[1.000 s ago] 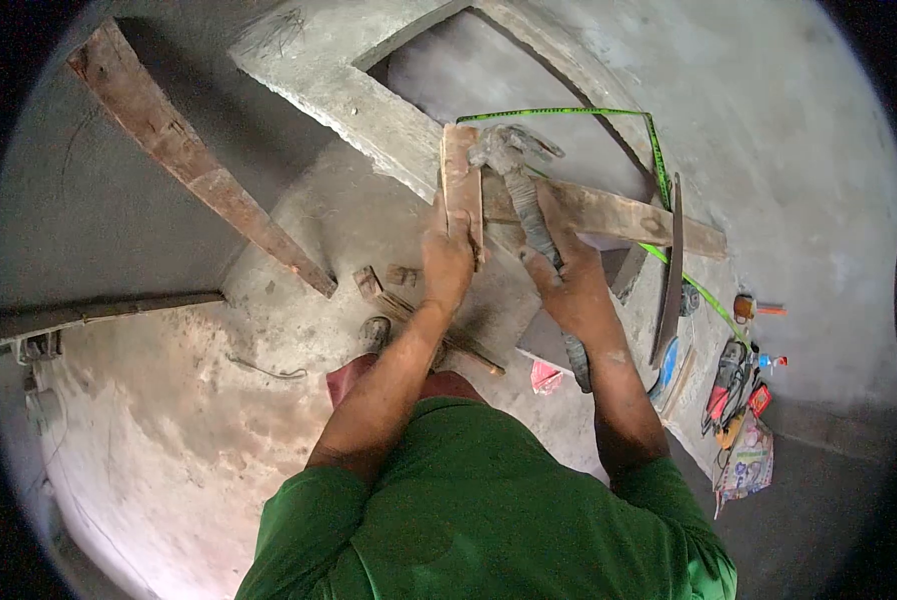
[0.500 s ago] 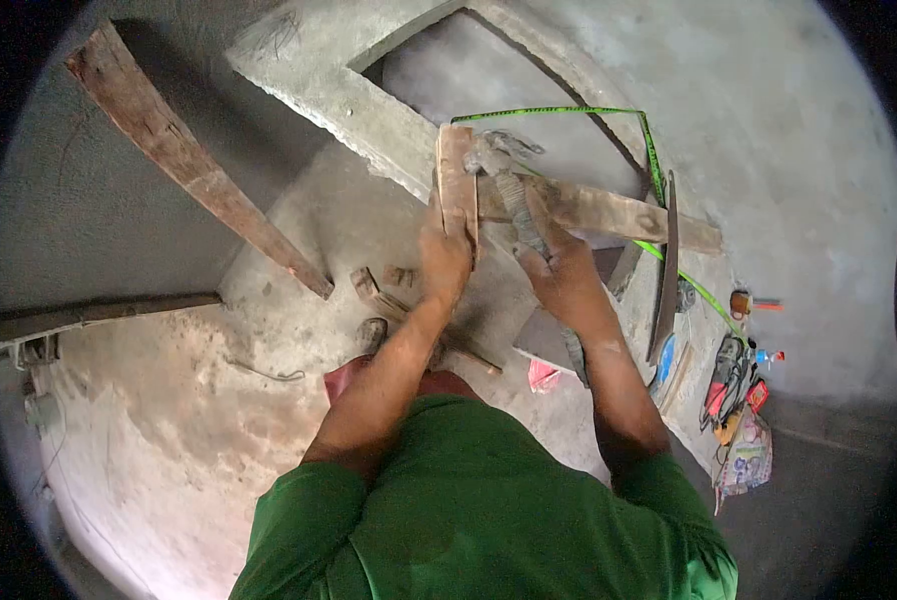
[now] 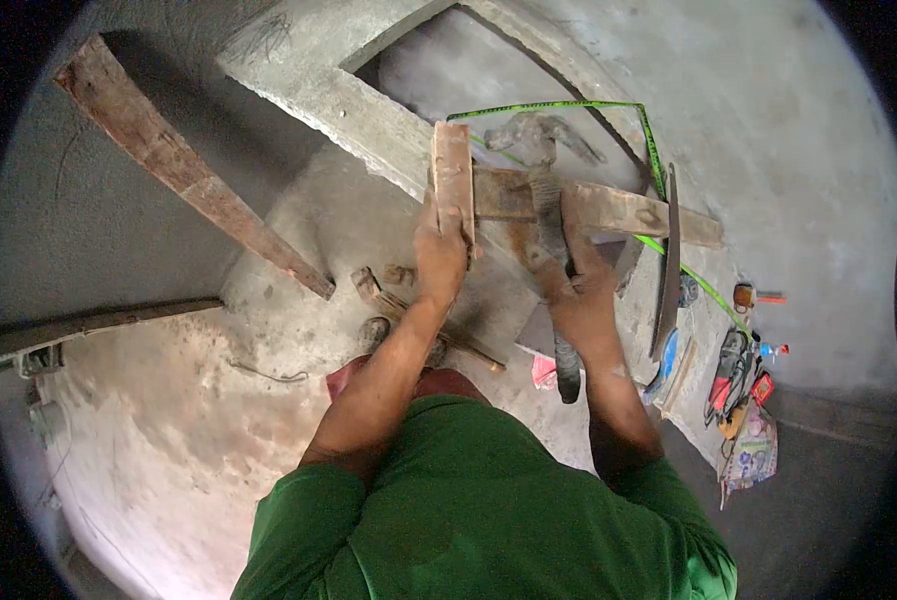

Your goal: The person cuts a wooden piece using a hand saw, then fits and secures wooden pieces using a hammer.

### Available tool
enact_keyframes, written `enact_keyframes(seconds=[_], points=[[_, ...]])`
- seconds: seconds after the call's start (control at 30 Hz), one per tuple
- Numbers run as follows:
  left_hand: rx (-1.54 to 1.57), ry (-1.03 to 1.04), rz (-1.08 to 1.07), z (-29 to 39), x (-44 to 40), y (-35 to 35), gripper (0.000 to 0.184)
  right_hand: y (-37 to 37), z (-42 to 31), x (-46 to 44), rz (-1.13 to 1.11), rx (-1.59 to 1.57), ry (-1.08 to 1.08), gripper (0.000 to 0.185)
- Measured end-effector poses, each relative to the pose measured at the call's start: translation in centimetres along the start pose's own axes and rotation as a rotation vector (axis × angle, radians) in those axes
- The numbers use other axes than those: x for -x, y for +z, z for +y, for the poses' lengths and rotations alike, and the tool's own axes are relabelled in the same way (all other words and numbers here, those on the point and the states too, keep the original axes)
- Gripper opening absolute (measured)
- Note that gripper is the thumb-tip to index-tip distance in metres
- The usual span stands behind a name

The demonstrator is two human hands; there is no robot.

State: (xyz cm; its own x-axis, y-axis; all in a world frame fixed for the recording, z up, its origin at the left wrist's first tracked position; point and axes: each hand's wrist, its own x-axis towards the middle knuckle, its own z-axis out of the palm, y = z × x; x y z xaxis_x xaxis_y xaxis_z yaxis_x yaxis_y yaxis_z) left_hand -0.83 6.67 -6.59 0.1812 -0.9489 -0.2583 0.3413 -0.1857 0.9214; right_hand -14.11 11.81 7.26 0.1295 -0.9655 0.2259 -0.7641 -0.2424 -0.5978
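My left hand (image 3: 441,258) is closed around the lower part of a short wooden block (image 3: 454,165), held with its length pointing away from me. In my right hand (image 3: 581,300) is a claw hammer (image 3: 549,205) with a wrapped, dusty handle. Its head sits to the right of the block and apart from it, beyond a longer wooden plank (image 3: 624,208). That plank runs rightward from the block's side, and the hammer handle crosses over it. I cannot tell whether block and plank are joined.
A handsaw (image 3: 667,270) lies across the plank's right part. A green tape measure blade (image 3: 549,105) bends around beyond the plank, near a concrete-framed opening (image 3: 369,105). A grinder-like tool (image 3: 731,360) lies right. One long board (image 3: 194,165) leans left; wood scraps (image 3: 399,275) lie on the floor.
The hammer head has swung right, away from the block's side, and my right hand has shifted slightly right with it. My left hand still grips the block in nearly the same place.
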Motion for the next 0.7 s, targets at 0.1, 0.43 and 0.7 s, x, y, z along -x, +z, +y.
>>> enact_keyframes(seconds=[0.1, 0.43, 0.7], points=[[-0.019, -0.093, -0.008, 0.1, 0.4, -0.1, 0.050, 2.4, 1.7, 0.9, -0.015, -0.065, 0.048, 0.072], [-0.109, 0.107, 0.021, 0.6, 0.6, 0.1, 0.046, 0.3, 0.0, 0.3, -0.020, -0.104, 0.076, 0.076], [-0.068, 0.018, -0.009, 1.3, 0.5, 0.3, 0.047, 2.6, 4.8, -0.3, -0.090, 0.071, -0.097, 0.073]])
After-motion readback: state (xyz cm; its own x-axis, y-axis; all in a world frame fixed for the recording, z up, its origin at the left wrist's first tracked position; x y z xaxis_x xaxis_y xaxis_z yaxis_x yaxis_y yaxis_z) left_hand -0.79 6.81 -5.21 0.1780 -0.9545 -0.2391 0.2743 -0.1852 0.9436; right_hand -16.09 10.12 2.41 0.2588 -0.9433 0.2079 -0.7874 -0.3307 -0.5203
